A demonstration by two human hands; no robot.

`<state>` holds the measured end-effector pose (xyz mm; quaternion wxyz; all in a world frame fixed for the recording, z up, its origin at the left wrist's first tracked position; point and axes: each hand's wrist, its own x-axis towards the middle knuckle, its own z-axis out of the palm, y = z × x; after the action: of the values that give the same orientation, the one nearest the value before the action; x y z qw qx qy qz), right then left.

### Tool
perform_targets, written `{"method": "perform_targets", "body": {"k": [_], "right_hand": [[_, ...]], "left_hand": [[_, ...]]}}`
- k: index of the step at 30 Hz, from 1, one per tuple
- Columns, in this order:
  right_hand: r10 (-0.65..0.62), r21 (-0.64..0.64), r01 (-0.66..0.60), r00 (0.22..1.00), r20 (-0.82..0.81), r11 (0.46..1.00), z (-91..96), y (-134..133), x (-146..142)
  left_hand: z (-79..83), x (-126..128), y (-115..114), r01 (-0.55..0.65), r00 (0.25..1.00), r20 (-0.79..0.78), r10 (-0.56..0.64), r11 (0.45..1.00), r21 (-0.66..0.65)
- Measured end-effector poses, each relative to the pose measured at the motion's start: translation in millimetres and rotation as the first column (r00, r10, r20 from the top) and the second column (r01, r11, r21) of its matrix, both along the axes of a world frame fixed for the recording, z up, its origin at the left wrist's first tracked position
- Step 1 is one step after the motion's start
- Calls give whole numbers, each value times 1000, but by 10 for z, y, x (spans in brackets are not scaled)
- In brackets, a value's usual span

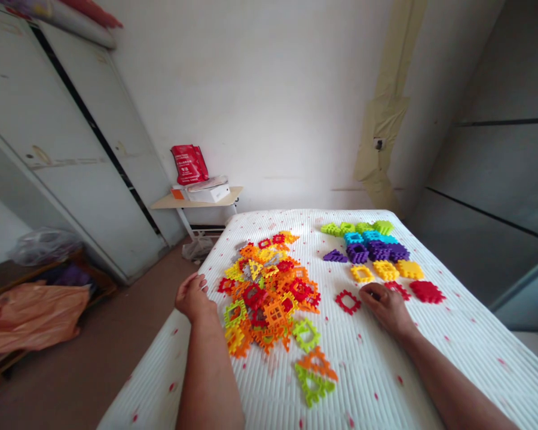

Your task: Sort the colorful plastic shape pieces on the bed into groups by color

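Note:
My right hand (384, 307) is closed, its fingertips at the right edge of a red hollow square interlocking piece (348, 302) that lies flat on the bed cover. Just behind the knuckles, another red piece (398, 291) is partly covered, beside a stack of solid red squares (427, 292). Palm turned up and fingers loosely curled, my left hand (195, 297) is at the left of a mixed heap of plastic pieces (273, 283) in orange, red, yellow, grey and green. Nothing shows in it.
Sorted rows stand at the right: green (363, 227), light blue (371, 236), purple (379, 251) and yellow (385, 270). Loose green (312, 385) and orange (318, 363) triangles lie in front, near a green square (305, 334). A side table (197, 202) holds a red bag (189, 164).

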<state>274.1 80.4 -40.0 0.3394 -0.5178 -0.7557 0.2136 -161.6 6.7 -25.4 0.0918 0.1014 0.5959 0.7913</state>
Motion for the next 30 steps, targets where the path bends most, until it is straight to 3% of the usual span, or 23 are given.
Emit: {"method": "perform_targets", "body": {"k": [9,17,23,27,30], "right_hand": [[0,18,0,1000,-6,1000,8,8,-26],[14,60,-17,998,59,998,-41,30,-31],[29,68,-36,995,98,997,-26,14,-40],[35,77,-45,992,125,996,-26,18,-34],[37,86,-49,990,133,995,-48,36,-26]], "left_hand": [[22,22,16,-47,949,313,29,998,48],[-19,79,49,-44,947,322,8,994,105],[-92,175,-60,125,956,241,-168,975,184],[-130,234,-307,271,929,203,-311,942,200],[-181,277,-515,309,926,159,-342,929,203]]}}
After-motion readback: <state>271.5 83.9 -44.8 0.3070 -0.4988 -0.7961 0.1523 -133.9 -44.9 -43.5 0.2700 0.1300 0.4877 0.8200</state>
